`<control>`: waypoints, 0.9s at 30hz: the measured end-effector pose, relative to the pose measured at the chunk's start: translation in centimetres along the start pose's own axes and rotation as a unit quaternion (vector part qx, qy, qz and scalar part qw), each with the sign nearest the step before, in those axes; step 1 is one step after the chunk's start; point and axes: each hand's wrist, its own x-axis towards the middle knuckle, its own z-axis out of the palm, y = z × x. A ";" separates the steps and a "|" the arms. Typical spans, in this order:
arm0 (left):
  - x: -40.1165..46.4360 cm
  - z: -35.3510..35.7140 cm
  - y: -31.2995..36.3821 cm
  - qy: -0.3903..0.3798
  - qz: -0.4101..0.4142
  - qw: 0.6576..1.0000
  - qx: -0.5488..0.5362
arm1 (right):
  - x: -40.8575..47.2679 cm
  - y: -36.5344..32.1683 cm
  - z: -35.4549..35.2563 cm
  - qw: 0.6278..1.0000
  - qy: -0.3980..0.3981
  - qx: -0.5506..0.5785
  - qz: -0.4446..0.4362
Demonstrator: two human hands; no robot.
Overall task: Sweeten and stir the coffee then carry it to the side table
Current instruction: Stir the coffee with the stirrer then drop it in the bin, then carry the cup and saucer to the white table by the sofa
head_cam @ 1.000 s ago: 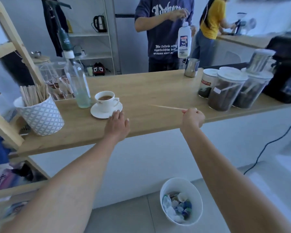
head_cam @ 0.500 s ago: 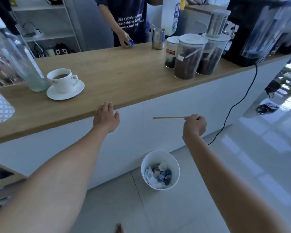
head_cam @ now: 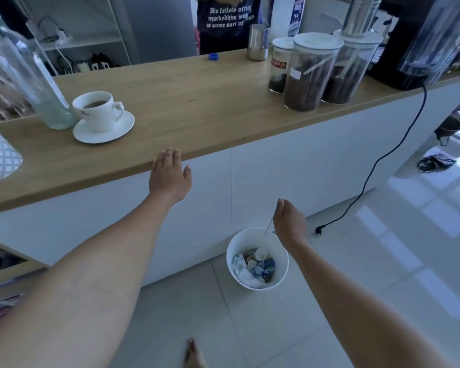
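A white cup of coffee [head_cam: 97, 110] stands on its saucer [head_cam: 104, 130] at the left of the wooden counter [head_cam: 197, 102]. My left hand [head_cam: 169, 176] is open, palm down, fingertips at the counter's front edge, to the right of the saucer and below it. My right hand [head_cam: 288, 221] hangs low over a white waste bin [head_cam: 258, 235] on the floor, fingers loosened. A thin wooden stir stick [head_cam: 268, 227] slants down at the hand's left edge, just above the bin's rim; it looks free of the fingers.
A glass bottle [head_cam: 24, 75] stands left of the cup, touching the saucer. Jars of coffee [head_cam: 311, 75] and a black machine [head_cam: 409, 49] crowd the counter's right end, and its cord [head_cam: 383, 160] trails to the floor. A person [head_cam: 229, 19] stands behind the counter by a steel jug [head_cam: 258, 42].
My right hand dropped from counter height to just above the bin and loosened; the stick turned from level to pointing down. My view tilted toward the floor. The left hand stayed near the counter's edge.
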 end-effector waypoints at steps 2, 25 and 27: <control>0.1 0.0 -0.1 0.001 0.003 1.000 0.004 | -0.1 0.7 0.5 1.000 -0.007 -0.003 0.011; 0.4 -4.1 -4.0 -0.029 -0.012 0.998 0.054 | 2.9 -13.6 0.0 0.958 -0.054 -0.122 -0.255; 0.7 -5.1 -5.9 -0.023 -0.032 0.998 0.051 | 3.2 -16.0 0.9 0.944 -0.070 -0.147 -0.286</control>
